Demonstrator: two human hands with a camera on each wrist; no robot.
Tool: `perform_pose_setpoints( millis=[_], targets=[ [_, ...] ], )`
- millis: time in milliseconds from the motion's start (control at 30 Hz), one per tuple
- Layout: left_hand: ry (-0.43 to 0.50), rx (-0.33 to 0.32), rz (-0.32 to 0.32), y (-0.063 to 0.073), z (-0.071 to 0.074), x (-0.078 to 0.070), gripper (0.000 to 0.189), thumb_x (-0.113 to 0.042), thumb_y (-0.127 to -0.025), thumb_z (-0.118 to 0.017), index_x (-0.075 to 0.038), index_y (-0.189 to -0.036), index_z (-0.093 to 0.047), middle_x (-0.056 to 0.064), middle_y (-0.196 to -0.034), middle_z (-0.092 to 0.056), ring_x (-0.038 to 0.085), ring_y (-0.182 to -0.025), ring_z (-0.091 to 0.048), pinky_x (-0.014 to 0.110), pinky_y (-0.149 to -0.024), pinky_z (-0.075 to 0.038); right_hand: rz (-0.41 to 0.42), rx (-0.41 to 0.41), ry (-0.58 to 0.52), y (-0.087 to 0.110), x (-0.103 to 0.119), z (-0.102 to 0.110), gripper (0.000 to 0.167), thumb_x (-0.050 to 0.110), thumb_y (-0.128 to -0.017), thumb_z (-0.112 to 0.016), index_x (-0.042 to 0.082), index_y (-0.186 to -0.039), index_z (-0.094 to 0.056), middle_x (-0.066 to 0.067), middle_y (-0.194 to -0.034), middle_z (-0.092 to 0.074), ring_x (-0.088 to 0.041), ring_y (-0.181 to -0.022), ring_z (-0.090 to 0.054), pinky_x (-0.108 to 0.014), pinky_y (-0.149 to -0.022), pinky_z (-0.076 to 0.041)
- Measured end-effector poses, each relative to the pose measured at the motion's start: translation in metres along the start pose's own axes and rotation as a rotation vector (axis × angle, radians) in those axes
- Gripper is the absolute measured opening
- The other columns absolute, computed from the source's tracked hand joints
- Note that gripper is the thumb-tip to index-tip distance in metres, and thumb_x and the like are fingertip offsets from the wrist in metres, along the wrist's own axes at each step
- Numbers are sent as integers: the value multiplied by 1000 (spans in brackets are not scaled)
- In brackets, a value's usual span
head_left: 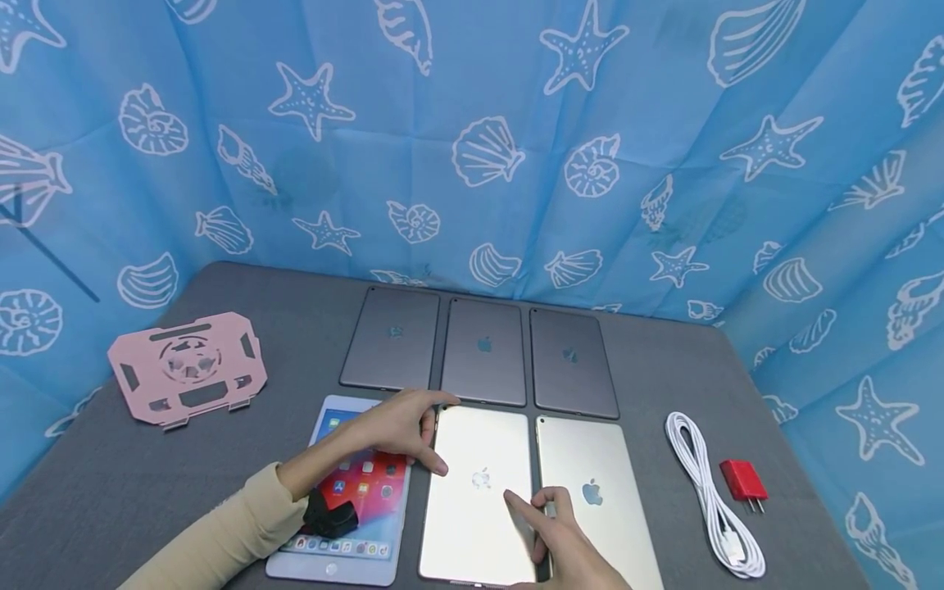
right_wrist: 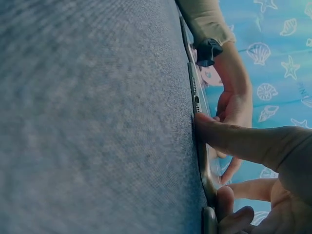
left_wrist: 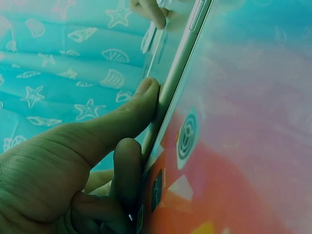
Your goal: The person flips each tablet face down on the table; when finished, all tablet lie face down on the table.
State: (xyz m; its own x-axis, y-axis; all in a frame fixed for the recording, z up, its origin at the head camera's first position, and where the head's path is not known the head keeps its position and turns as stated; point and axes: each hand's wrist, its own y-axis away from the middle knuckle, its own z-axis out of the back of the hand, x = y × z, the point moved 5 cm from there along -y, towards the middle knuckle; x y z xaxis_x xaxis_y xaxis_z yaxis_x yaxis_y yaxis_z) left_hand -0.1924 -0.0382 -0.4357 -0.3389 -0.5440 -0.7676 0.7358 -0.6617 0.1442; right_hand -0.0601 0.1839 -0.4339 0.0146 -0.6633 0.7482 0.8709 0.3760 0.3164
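Observation:
A silver tablet (head_left: pixel 472 438) lies back up between my two hands, its apple logo showing. My left hand (head_left: pixel 401 424) grips its upper left corner, index finger along the top edge and thumb at the left side. At the lower right corner my right hand (head_left: pixel 564 537) holds it. In the right wrist view the right thumb (right_wrist: pixel 219 134) presses the bottom edge beside the charging port, with other fingers round the side. Under my left wrist lies a white-framed tablet (head_left: pixel 332 567) with its lit screen up. Another silver tablet (head_left: pixel 612 524) lies close on the right.
Three dark grey tablets (head_left: pixel 483 348) lie back up in a row behind. A pink vented stand (head_left: pixel 190 367) is at the left. On the right are a coiled white cable (head_left: pixel 711 500) and a red plug (head_left: pixel 741 479). A blue shell-patterned curtain (head_left: pixel 472 205) hangs behind the grey surface.

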Motion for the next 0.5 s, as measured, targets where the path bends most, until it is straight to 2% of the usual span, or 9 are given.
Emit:
perform_pose_setpoints(
  millis=[200,333,500],
  targets=[
    [-39,-1,-32,2,2,-3,95,-33,-72,-94,-5,-150,-48,-9,-61,-58,4,-50,-51,21,-56,-42,67,10,34,4,9,1,81,31,-77,-90,3,-145,-55,-5,-108,-49,4,-70,-45,-18,-58,-41],
    [-34,-4,-64,4,4,-5,98,-35,-73,-93,-6,-153,-44,-10,-67,-61,3,-57,-52,21,-63,-43,76,30,17,5,18,2,79,33,-80,-88,5,-145,-53,0,-103,-54,5,-69,-49,-19,-59,-42],
    [-9,13,-128,14,11,-2,95,-34,-75,-92,-10,-154,-44,-6,-74,-64,2,-57,-53,20,-57,-45,102,47,-12,2,32,1,80,28,-80,-88,9,-148,-51,-1,-102,-56,4,-69,-52,-19,-61,-45]
  ],
)
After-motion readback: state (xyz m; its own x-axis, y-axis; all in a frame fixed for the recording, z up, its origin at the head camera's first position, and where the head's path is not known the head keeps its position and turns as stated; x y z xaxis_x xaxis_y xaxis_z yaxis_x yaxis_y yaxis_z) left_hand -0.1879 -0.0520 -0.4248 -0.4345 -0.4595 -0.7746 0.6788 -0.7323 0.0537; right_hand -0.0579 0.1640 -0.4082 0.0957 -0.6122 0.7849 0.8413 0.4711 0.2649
